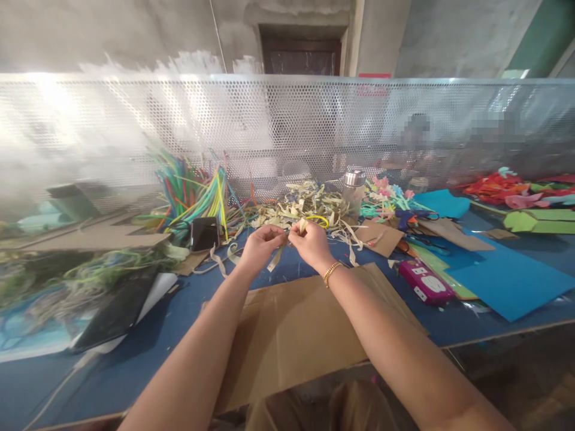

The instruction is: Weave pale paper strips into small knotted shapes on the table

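My left hand [262, 246] and my right hand [313, 244] meet above the far edge of a brown cardboard sheet [296, 335]. Both are closed, fingertips pinched close together on a pale yellowish-green strip [275, 258]. One end of it dangles below my left fingers; a folded bit shows above my right fingers. Whether it is paper or fabric I cannot tell. Just beyond my hands spreads a heap of similar pale strips [309, 200], with a yellow ring [320, 221] at its near side. Loose strips curl on the blue table on either side.
Coloured stems [193, 191] bunch behind a black phone [205, 233] at the left. A steel-capped bottle [354, 191] stands behind the heap. On the right lie a purple box [426, 281] and blue sheets [516, 275]. A perforated metal screen [296, 120] closes the back.
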Motion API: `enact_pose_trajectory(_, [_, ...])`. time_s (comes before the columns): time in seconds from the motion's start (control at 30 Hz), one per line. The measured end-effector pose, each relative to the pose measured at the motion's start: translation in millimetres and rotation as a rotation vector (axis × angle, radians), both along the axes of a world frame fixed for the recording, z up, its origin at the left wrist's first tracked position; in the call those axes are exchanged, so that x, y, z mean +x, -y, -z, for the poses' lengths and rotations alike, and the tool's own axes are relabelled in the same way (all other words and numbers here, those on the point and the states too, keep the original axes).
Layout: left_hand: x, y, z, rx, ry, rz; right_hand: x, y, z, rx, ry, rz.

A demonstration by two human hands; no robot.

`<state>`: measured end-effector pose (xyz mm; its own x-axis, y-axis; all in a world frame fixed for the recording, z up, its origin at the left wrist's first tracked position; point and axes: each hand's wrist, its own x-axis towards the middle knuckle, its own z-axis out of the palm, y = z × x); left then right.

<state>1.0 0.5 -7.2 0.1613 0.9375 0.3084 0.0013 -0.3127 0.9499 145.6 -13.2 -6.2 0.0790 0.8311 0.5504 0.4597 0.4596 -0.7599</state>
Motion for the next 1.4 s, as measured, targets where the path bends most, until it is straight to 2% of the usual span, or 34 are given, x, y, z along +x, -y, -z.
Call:
enact_pose_trajectory(0.1, [-1, -1, 0.1, -0.007, 0.000, -0.041, 1, -6, 3.2, -0.042, -0.104, -0.033])
enact_pose_trajectory(0.23, [-5, -5, 1.0, -0.035, 0.038, -0.118, 4, -12, 2.7, -0.012, -0.321, -0.194])
enact_pose_trajectory(0.37, [-7, -7, 2.1, -0.046, 0.043, -0.147, 7, -10, -3.7, -0.005, -0.395, -0.306])
enact_pose_trajectory(0.57, [-9, -7, 0.7, -0.059, 0.032, -0.144, 9, -2, -11.8, -0.002, -0.385, -0.252])
enact_pose_trajectory(0.83, [-11, -8, 2.4, -0.106, -0.010, -0.195, 5, 10, -21.7, 0.131, -0.404, -0.309])
enact_pose_trajectory(0.93, [-10, -7, 2.7, -0.092, 0.020, -0.207, 4, 8, -19.9, 0.070, -0.353, -0.366])
enact_pose_trajectory(1.03, [-8, -7, 2.5, -0.061, 0.049, -0.207, 0, 3, -10.8, -0.022, -0.282, -0.412])
enact_pose_trajectory(1.2, [-5, -6, 2.2, -0.009, 0.031, -0.182, -7, -5, 6.7, -0.165, -0.355, -0.271])
enact_pose_trajectory(1.4, [-4, -7, 3.2, 0.054, -0.001, -0.105, -5, -6, 7.1, -0.199, -0.314, -0.224])
